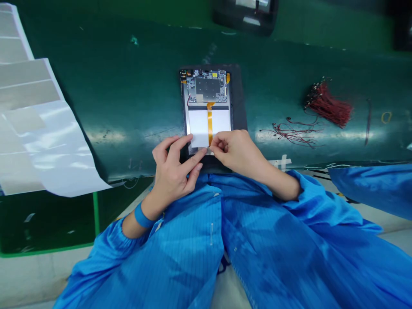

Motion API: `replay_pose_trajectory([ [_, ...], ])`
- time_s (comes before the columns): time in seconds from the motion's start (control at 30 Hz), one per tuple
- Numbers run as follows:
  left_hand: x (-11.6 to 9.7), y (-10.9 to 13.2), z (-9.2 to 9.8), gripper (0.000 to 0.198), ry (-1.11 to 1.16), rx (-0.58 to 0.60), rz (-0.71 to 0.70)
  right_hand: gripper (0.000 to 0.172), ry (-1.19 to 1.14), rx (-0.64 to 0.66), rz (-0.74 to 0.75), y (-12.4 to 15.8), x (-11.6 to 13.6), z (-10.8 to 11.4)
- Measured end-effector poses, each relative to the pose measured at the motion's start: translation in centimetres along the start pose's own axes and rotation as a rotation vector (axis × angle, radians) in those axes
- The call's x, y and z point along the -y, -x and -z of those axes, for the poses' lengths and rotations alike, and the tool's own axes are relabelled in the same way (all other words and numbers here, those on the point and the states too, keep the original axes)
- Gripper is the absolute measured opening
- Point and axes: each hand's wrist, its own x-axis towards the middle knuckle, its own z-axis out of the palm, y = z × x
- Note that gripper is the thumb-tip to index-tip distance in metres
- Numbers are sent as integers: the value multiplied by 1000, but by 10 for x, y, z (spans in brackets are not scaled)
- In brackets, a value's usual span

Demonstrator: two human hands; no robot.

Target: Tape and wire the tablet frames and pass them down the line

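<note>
An opened tablet (207,107) lies on a dark mat (240,103) at the middle of the green bench, its circuit board at the far end and a white battery panel with an orange flex strip (210,122) below. My left hand (172,169) rests at the tablet's near left corner, thumb and forefinger spread along the white panel's edge. My right hand (233,150) is closed in a pinch at the near end of the orange strip. What its fingertips hold is too small to make out.
A bundle of red wires (328,105) and several loose thin wires (292,131) lie to the right. A long white backing sheet with grey pads (35,128) drapes over the bench at the left. A dark tray (246,15) sits at the far edge.
</note>
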Motion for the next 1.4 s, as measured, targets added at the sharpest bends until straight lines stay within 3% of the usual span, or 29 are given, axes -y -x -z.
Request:
replay_pose_trajectory([
  [0.23,1,1,0,45,-64,31,7,17,138,-2,8,0,0,-6],
  [0.47,-3,3,-2,46,-71,24,63,18,506,-12,43,8,1,-7],
  [0.53,-5,4,-2,47,-74,28,67,21,569,-78,125,14,-5,-3],
  [0.7,-3,2,2,49,-128,28,14,32,612,-137,520,27,-36,-1],
  [0.97,7,15,6,58,-174,83,-20,38,656,-198,513,44,-66,-4],
  [1.07,6,15,4,61,-167,138,-104,45,675,-162,572,47,-72,-6],
  [1.17,8,14,3,66,-174,153,-109,44,657,-100,631,49,-88,8],
  [1.23,9,13,2,65,-161,151,-92,37,605,-191,541,50,-103,27],
  [1.33,9,9,1,59,-145,166,-116,27,529,-408,262,47,-121,56],
  [1.4,4,2,1,57,-151,182,-145,23,526,-391,169,40,-126,68],
])
